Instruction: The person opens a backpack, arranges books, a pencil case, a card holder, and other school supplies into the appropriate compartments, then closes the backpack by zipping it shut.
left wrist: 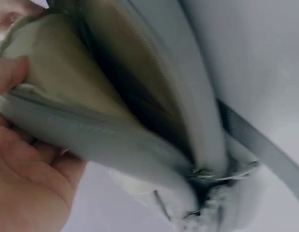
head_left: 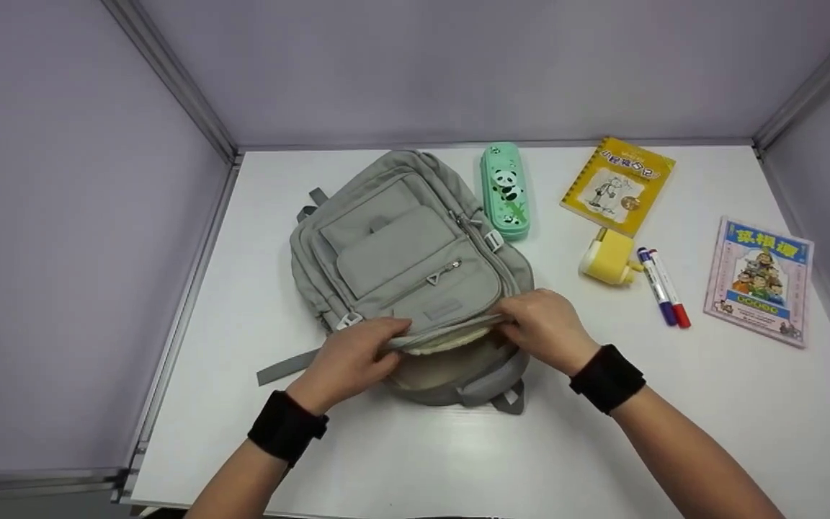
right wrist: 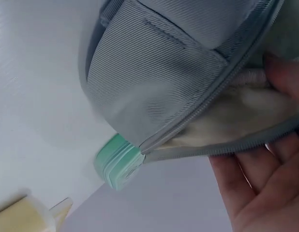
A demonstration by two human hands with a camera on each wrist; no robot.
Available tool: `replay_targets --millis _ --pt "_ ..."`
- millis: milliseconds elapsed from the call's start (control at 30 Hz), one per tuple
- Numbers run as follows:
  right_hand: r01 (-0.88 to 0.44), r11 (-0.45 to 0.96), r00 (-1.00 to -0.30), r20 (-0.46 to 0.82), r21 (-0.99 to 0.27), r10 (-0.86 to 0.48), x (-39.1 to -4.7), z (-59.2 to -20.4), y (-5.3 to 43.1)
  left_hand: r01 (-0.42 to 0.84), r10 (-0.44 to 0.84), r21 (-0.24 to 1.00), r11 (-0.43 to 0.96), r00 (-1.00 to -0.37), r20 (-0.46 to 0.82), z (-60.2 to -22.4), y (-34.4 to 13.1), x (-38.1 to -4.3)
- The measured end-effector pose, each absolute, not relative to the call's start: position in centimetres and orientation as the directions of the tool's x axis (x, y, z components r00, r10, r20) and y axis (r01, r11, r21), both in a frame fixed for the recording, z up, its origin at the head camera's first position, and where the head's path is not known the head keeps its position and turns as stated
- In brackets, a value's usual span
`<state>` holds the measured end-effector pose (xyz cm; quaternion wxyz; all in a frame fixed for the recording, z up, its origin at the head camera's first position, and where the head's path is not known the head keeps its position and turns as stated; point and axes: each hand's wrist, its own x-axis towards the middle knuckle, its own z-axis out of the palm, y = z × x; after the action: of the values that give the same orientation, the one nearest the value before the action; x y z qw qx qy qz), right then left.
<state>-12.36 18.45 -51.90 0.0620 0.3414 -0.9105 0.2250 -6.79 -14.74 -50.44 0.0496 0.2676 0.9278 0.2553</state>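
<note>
A grey backpack (head_left: 400, 252) lies on the white table with its top opening toward me, unzipped and gaping. My left hand (head_left: 357, 353) pinches the upper edge of the opening on its left side, thumb inside and fingers underneath, as the left wrist view shows. On the right side of the same edge, my right hand (head_left: 548, 328) grips the fabric between thumb and fingers. Between the hands the cream lining (left wrist: 62, 63) shows inside. How deep the bag goes and what it contains are hidden in shadow.
Beside the bag lies a green panda pencil case (head_left: 506, 191). Farther right are a yellow book (head_left: 620, 184), a yellow pencil sharpener-like object (head_left: 609, 257), blue and red markers (head_left: 663, 288) and a pink-and-blue book (head_left: 759, 281). A grey strap (head_left: 287, 366) trails left. Partition walls border the table.
</note>
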Motion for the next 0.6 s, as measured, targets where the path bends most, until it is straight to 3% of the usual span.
replay_targets --millis 267,600 --pt "-0.648 0.698 -0.754 0.388 -0.306 -0.53 -12.8 -50.3 16.9 0.443 0.488 0.378 0.813 -0.872 -0.027 -48.1 -9.1 -7.3" --pt "-0.66 0.698 -0.727 0.471 -0.278 -0.499 -12.7 -49.3 15.5 0.448 0.43 0.229 0.864 -0.894 0.127 -47.6 -6.3 -8.5"
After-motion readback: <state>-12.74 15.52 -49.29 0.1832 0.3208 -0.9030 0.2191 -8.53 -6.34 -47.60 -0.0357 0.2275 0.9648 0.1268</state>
